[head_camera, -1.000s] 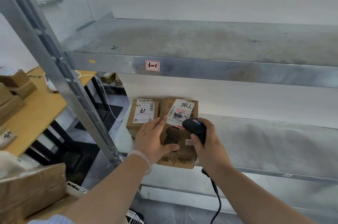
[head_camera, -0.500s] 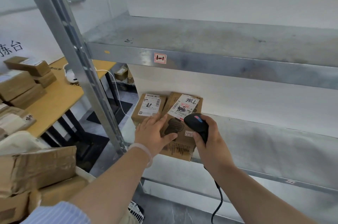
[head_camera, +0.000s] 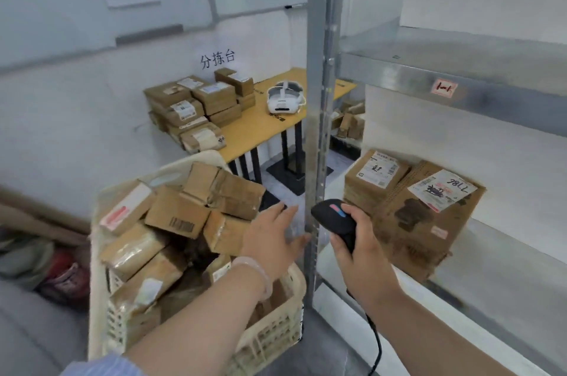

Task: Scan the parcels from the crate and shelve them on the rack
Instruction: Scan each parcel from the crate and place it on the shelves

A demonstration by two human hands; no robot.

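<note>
A cream plastic crate (head_camera: pixel 270 342) at lower left is piled with several brown cardboard parcels (head_camera: pixel 178 216). My left hand (head_camera: pixel 271 237) hovers over the crate's right side, fingers spread, holding nothing. My right hand (head_camera: pixel 357 248) grips a black corded barcode scanner (head_camera: pixel 336 220) in front of the metal rack's upright post (head_camera: pixel 319 117). On the rack's lower shelf (head_camera: pixel 497 280) lie two parcels: a small box with a white label (head_camera: pixel 376 179) and a larger box with a handwritten label (head_camera: pixel 429 219).
The rack's upper shelf (head_camera: pixel 460 68) holds nothing. Behind the crate, a yellow table (head_camera: pixel 264 130) carries stacked parcels (head_camera: pixel 196 108) and a white headset (head_camera: pixel 283 98). More boxes sit on the floor behind the post. Bags lie at far left.
My left hand has let go of the larger parcel on the shelf and moved left over the crate. My view has swung left; the scanner hand drew back from the shelf.
</note>
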